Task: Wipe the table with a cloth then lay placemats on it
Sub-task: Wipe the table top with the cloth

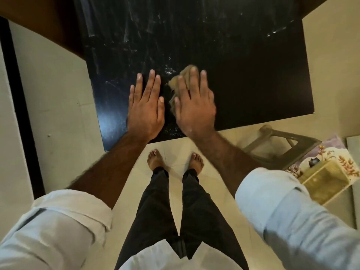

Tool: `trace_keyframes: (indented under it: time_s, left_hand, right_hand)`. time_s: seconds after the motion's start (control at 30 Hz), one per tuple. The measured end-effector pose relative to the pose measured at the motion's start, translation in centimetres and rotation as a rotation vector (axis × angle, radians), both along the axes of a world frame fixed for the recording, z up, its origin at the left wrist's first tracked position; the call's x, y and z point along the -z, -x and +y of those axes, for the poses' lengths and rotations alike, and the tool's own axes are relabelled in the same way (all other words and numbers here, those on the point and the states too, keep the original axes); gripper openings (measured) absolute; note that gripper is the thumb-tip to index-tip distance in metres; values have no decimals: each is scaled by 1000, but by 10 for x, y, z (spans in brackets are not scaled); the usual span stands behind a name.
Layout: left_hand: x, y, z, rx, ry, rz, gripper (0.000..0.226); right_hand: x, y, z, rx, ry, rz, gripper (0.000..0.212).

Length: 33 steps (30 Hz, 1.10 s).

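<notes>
Crumpled tan cloth (174, 83) lies on the glossy black rectangular table (253, 75), near its front edge and about midway along it, pinned under the person's right hand (194, 108). That hand is flat, its fingers straight and spread over the fabric, pressing it down rather than clutching it. The left hand (146, 110) rests just beside it, palm down on the bare tabletop with fingers extended, holding nothing and apparently bracing the body.

Pale smears and wet streaks (136, 36) show across the far and left parts of the surface, while the right side looks dark and even. The wiping step therefore seems to be in hand, with the placemats not yet laid.

Off the table's right corner stands a grey plastic stool (278, 145), and beyond it lie a floral-patterned mat (339, 158) and a yellowish woven one (323, 182), probably the placemats.

The next move likely calls for steady downward pressure while sweeping the cloth over the streaked areas, keeping it bunched under the palm.
</notes>
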State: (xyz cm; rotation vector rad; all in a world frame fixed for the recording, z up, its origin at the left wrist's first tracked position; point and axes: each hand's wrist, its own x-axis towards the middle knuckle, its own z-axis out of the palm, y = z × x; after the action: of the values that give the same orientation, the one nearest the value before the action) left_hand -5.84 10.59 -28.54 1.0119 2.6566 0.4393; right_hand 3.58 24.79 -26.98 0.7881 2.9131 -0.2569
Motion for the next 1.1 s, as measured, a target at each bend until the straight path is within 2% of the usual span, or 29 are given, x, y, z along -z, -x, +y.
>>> trace_keyframes:
  time_s: [0.07, 0.13, 0.2, 0.27, 0.37, 0.47, 0.57, 0.7, 0.8, 0.93, 1.0, 1.1]
  left_hand:
    - [-6, 0, -4, -43, -82, -44, 65]
    - [-13, -4, -2, -74, -75, -43, 67]
    - [-23, -15, 15, -48, -20, 25, 73]
    - [-27, -35, 45, 42, 49, 80, 83]
    - [-19, -68, 90, 124, 135, 92, 93]
    - [-6, -71, 104, 106, 164, 121, 90]
    - [-5, -37, 113, 10, 138, 117, 96]
    - [-7, 25, 129, -153, 206, 137, 98]
    - [-9, 14, 133, -20, 196, 149, 92]
    - [-9, -65, 101, 316, 180, 112, 88]
    - [-8, -75, 58, 283, 185, 92, 87]
    - [-10, -47, -8, 84, 240, 81, 85]
  right_hand:
    - [-7, -8, -10, -70, 129, 11, 68]
    - [-17, -14, 15, 27, 224, 96, 64]
    - [-21, -26, 63, 217, 173, 232, 60]
    - [-18, -42, 114, 346, 95, 286, 58]
    - [-7, -52, 149, 349, 59, 189, 60]
    - [3, -52, 148, 260, 36, 118, 65]
    - [12, -53, 144, 245, -5, 99, 66]
    - [15, -52, 140, 273, -50, 87, 66]
    - [16, -53, 137, 288, -88, 99, 65]
    - [18, -55, 139, 278, -104, 122, 65]
    - [19, -54, 139, 285, -109, 118, 65]
    - [22, -54, 137, 289, -119, 116, 65]
